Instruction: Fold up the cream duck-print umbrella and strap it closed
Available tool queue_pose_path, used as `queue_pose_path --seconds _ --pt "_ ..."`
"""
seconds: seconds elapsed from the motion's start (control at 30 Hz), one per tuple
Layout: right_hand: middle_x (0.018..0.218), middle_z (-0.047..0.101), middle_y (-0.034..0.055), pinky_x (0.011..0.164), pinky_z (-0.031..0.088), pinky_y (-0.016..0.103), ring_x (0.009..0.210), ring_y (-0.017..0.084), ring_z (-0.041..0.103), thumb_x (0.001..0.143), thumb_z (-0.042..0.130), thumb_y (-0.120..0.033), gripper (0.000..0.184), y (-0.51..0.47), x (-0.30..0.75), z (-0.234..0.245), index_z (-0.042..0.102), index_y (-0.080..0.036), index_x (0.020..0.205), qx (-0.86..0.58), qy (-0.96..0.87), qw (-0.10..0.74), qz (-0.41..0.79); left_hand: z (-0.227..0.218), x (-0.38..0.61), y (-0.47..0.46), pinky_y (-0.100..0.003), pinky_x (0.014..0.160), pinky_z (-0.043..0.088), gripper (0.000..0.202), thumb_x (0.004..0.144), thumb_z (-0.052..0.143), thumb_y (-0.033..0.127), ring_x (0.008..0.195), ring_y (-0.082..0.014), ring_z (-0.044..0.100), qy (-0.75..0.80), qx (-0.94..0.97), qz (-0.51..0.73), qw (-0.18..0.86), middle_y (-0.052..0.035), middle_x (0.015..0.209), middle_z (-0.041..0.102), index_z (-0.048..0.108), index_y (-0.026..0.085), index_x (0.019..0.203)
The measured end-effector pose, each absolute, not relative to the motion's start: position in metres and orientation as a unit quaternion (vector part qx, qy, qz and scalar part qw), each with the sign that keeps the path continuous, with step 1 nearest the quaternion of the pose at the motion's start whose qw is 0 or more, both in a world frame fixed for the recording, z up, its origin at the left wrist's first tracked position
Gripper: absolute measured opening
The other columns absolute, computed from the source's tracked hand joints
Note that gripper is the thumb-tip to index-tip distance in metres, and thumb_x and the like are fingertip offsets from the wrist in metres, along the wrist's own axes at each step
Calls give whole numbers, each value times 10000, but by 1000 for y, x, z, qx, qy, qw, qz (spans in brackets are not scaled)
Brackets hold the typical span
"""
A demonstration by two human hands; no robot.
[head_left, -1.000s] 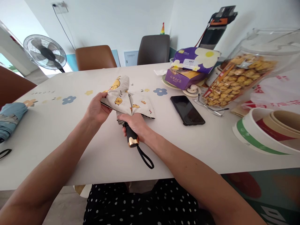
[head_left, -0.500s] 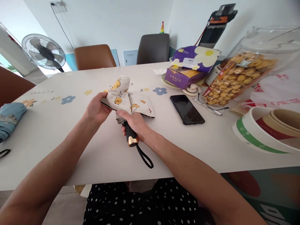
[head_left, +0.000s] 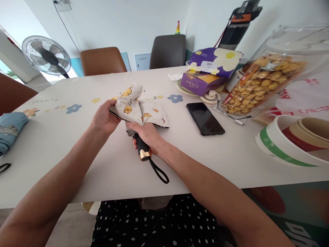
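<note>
A folding umbrella (head_left: 151, 115) with cream cloth and yellow cartoon prints lies between my hands over the table, its canopy collapsed but loose. Its black handle with a gold band points toward me, and a black wrist strap loops from the end. My left hand (head_left: 105, 116) pinches the left edge of the cloth between thumb and fingers. Around the base of the canopy and the top of the handle, my right hand (head_left: 147, 135) is closed, thumb lying over the cloth.
On the white table (head_left: 102, 181), a black phone (head_left: 205, 118) and eyeglasses (head_left: 231, 115) lie to the right. Behind them stand a purple tissue pack (head_left: 214, 61), a bottle (head_left: 238, 27) and a snack jar (head_left: 267, 79). Paper tubs (head_left: 282, 147) sit near right; a blue folded umbrella (head_left: 11, 130) lies far left.
The view has shifted very slightly. Both hands keep the same hold on the umbrella, with hardly any movement of the cloth.
</note>
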State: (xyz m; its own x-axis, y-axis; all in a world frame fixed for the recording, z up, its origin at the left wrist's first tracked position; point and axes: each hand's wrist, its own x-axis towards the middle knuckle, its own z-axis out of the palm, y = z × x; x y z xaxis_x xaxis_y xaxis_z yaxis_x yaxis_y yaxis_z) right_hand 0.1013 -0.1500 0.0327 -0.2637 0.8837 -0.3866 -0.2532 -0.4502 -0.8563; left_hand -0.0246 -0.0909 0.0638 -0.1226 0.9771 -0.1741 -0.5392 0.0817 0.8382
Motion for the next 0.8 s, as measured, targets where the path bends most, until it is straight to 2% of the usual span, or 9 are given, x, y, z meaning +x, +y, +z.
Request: queue_pose_path --seconds 0.33,0.57,0.8 --pt "487 468 -31 291 428 207 341 95 470 761 628 -328 217 -153 102 39 515 -143 764 -462 -343 393 718 55 -22 -90 -205 487 477 122 688 520 35 569 -116 570 447 282 574 626 -15 655 614 568 146 671" --pt "527 485 -22 294 438 216 371 102 494 747 643 -323 217 -152 101 35 516 -148 766 -456 -345 404 714 51 -24 -87 -227 529 501 113 673 546 56 622 -136 592 453 302 562 623 -26 721 648 605 146 705" --pt "517 469 -31 304 443 217 369 100 488 755 635 -326 224 -152 101 35 494 -155 786 -463 -343 397 714 49 -22 -88 -205 481 463 108 669 538 46 565 -112 559 453 302 559 626 -19 665 618 596 135 682"
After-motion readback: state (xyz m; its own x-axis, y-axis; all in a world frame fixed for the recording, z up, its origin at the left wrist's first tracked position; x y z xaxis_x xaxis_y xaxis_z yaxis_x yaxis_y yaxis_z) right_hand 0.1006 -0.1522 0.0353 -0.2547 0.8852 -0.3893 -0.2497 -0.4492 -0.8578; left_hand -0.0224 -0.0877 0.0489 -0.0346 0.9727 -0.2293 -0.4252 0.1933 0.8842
